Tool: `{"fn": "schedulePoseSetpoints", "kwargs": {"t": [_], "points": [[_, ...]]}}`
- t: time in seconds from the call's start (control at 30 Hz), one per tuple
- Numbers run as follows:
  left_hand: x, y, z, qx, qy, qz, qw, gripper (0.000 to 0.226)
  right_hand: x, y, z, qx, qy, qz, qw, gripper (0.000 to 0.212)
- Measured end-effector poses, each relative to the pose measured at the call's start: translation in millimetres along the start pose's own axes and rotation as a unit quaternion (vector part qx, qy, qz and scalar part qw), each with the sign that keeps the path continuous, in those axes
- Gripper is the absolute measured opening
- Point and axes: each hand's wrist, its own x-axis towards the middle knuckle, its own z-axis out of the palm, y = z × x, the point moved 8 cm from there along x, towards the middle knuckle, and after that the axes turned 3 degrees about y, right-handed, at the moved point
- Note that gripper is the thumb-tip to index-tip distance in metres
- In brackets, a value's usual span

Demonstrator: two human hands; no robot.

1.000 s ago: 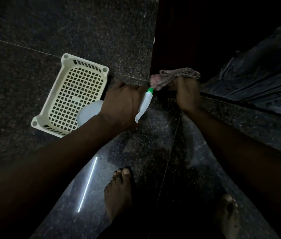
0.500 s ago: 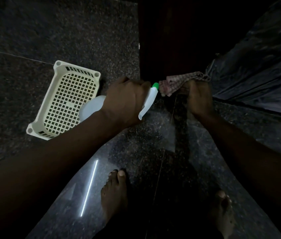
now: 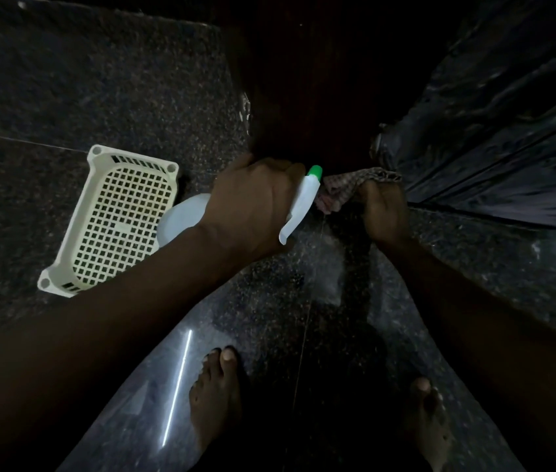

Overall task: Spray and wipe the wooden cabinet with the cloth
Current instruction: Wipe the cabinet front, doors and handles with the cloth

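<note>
Glossy speckled stone floor (image 3: 65,80), perforated plastic basket (image 3: 113,219), woven cloth (image 3: 341,189).

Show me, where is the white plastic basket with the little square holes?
In the head view, the white plastic basket lies on the dark speckled stone floor at the left, beside the left hand gripping the white spray bottle.

One wide-angle camera is riding on the person's head and is looking steeply down, nearly straight at the speckled stone floor (image 3: 65,80). The left foot (image 3: 213,400) and right foot (image 3: 428,420) are showing at the bottom edge, almost directly beneath the lens. Both forearms are reaching in from the lower corners. The left hand (image 3: 252,202) with the spray bottle (image 3: 300,202) and the right hand (image 3: 385,209) with the cloth (image 3: 341,189) are meeting just above centre, near the lens. The wooden cabinet (image 3: 304,97) is filling the upper centre, heavily foreshortened.
</note>
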Motion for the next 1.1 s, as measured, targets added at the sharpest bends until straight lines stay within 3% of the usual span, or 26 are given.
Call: {"fn": "schedulePoseSetpoints", "kwargs": {"t": [0.07,0.17,0.27,0.3,0.43,0.7,0.83,0.9,1.1], "points": [[1,3,-3,-0.008,0.003,0.000,1.000,0.050,-1,-16,-6,0.027,0.007,-0.028,0.999,0.047],[0,4,-4,0.016,0.005,0.002,1.000,0.022,-3,-33,-22,0.110,0.052,-0.035,0.992,0.052],[3,6,-7,0.026,-0.001,0.002,1.000,0.008,-2,-44,-32,0.143,0.057,-0.036,0.987,0.037],[4,7,-9,0.031,0.001,0.008,0.999,0.008,-3,-47,-29,0.151,0.043,-0.030,0.987,0.036],[10,10,-21,0.022,0.040,0.011,0.999,0.042,-2,-21,-21,0.164,0.039,-0.002,0.986,0.035],[11,22,-25,-0.005,0.032,0.012,0.999,0.054,-1,-9,-18,0.062,0.031,-0.030,0.997,0.033],[17,29,-41,-0.028,0.070,0.034,0.997,0.021,1,-12,-18,0.074,0.012,-0.006,0.997,0.034],[16,26,-25,0.010,0.017,0.026,0.999,0.017,1,-13,-17,0.061,0.012,-0.009,0.998,0.034],[13,38,-32,-0.013,0.065,0.063,0.996,0.020,-4,-14,-20,0.043,0.041,-0.028,0.998,0.038]]}}
